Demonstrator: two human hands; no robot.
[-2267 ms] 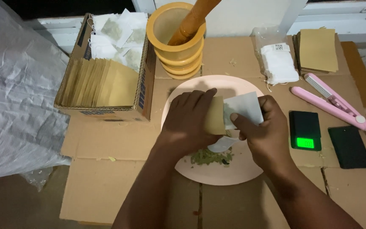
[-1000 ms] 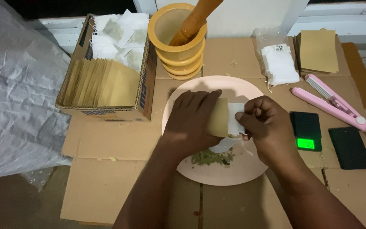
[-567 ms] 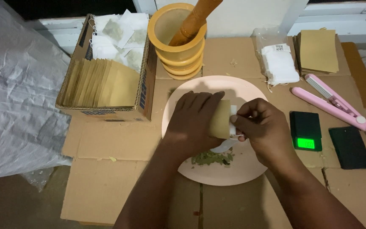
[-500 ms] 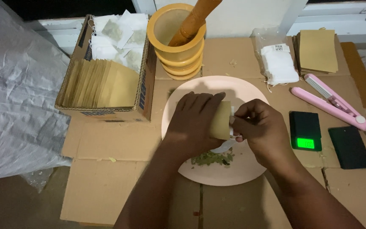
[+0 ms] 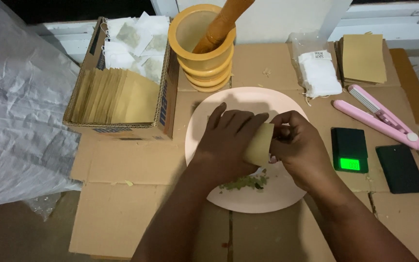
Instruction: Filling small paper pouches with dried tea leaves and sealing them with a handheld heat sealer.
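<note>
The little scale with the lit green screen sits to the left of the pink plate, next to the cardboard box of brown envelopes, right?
Not quite. The scale with its lit green screen sits to the right of the pink plate, between it and a flat black lid. The cardboard box of brown envelopes is on the plate's left side. The head view shows this.

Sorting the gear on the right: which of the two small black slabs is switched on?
The black slab nearer the plate: it shows a lit green display. The other slab, farther right, is plain black.
</note>
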